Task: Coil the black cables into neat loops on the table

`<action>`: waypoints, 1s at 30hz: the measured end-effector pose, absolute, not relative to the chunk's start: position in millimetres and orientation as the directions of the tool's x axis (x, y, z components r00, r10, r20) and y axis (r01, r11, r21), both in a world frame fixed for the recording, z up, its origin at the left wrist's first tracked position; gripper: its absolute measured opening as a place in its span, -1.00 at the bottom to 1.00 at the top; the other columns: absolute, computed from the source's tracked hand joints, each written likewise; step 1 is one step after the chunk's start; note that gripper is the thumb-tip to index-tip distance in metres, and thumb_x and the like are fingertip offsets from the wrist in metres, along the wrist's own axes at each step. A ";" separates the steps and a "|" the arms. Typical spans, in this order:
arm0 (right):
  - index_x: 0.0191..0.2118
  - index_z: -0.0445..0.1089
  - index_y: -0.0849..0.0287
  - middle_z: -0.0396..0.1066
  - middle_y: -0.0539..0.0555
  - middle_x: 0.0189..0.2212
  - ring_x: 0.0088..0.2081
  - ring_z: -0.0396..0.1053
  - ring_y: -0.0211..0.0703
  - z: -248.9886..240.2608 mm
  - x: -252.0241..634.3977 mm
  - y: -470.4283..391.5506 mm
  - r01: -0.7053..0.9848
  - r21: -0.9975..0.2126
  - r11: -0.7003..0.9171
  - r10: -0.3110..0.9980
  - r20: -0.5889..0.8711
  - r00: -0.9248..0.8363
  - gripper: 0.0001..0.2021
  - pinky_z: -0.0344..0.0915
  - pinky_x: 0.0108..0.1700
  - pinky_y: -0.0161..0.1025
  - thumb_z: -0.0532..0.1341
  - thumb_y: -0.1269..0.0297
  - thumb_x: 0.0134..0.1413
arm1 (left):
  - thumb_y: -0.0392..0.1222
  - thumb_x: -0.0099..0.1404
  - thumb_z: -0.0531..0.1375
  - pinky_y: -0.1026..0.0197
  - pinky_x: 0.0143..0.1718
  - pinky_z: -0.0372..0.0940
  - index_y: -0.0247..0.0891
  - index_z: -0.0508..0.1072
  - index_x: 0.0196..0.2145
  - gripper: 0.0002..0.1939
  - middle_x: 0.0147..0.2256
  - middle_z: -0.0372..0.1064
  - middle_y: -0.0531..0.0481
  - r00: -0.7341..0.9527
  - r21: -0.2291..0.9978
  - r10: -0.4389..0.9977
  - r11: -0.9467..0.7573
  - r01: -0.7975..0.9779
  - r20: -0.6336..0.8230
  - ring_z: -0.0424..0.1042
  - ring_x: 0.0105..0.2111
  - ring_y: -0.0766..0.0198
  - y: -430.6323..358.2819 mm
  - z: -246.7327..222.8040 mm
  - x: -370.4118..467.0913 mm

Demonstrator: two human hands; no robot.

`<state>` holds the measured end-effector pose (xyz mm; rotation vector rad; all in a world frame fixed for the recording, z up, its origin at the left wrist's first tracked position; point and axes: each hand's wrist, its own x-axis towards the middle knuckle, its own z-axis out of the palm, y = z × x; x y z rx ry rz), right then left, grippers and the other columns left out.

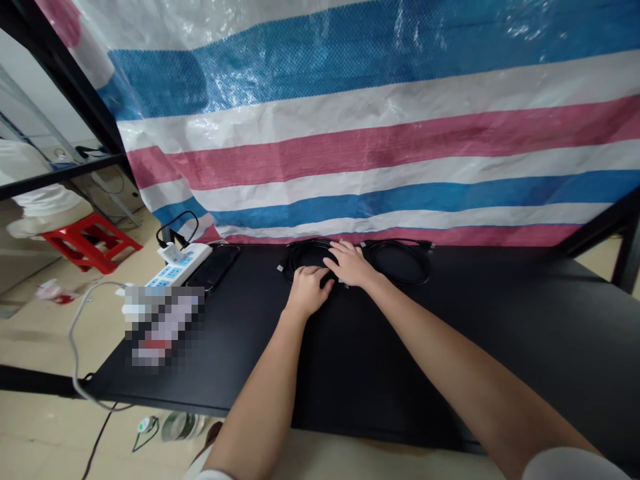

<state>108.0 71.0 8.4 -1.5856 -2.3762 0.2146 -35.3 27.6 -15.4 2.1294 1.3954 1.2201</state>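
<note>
Two coiled black cables lie side by side at the back of the black table. My left hand (309, 289) rests at the front of the left coil (299, 252), its fingers curled down; what they hold, if anything, is hidden. My right hand (349, 263) lies over the right side of that same coil with its fingers spread. Just beyond it to the right is the second coil (423, 267), with a plug at its back right end. A pale connector sticks out at the left coil's left side.
A white power strip (195, 255) with plugs and a black phone (215, 267) sit at the table's left. Part of that area is pixelated. A striped sheet (375, 160) hangs behind the table. A seated person in white and a red stool (93, 241) are at far left.
</note>
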 end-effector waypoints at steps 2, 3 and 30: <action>0.10 0.34 0.14 0.18 0.16 0.23 0.27 0.04 0.05 1.7 113.3 72.8 0.854 -0.326 0.407 0.913 0.190 -0.362 -0.58 0.06 0.20 0.11 -0.06 0.15 0.25 | -0.33 0.12 0.22 -0.04 -0.01 0.27 -0.19 0.56 -0.30 -0.82 -0.29 0.53 -0.15 0.255 0.559 0.846 -0.507 0.656 0.468 0.50 -0.25 0.08 29.4 -18.1 -34.7; 0.12 0.33 0.12 0.17 0.15 0.23 0.27 0.04 0.05 -1.5 116.3 73.1 0.835 -0.350 0.424 0.904 0.214 -0.369 -0.57 0.07 0.19 0.12 -0.07 0.13 0.25 | -0.36 0.16 0.18 -0.01 -0.03 0.29 -0.22 0.56 -0.27 -0.80 -0.27 0.53 -0.16 0.295 0.510 0.839 -0.519 0.687 0.456 0.50 -0.25 0.10 30.3 -19.3 -34.5; -0.40 0.41 0.19 0.46 0.15 -0.37 -0.23 0.36 0.03 -14.0 247.5 40.2 0.692 -0.718 -0.079 0.764 0.402 0.505 -0.84 0.21 -0.03 0.04 0.16 0.27 -0.16 | -0.32 0.12 0.20 -0.01 -0.08 0.36 -0.16 0.60 -0.35 -0.81 -0.20 0.51 -0.08 0.286 0.406 0.808 -0.523 0.749 0.515 0.49 -0.20 0.13 28.0 -18.2 -34.2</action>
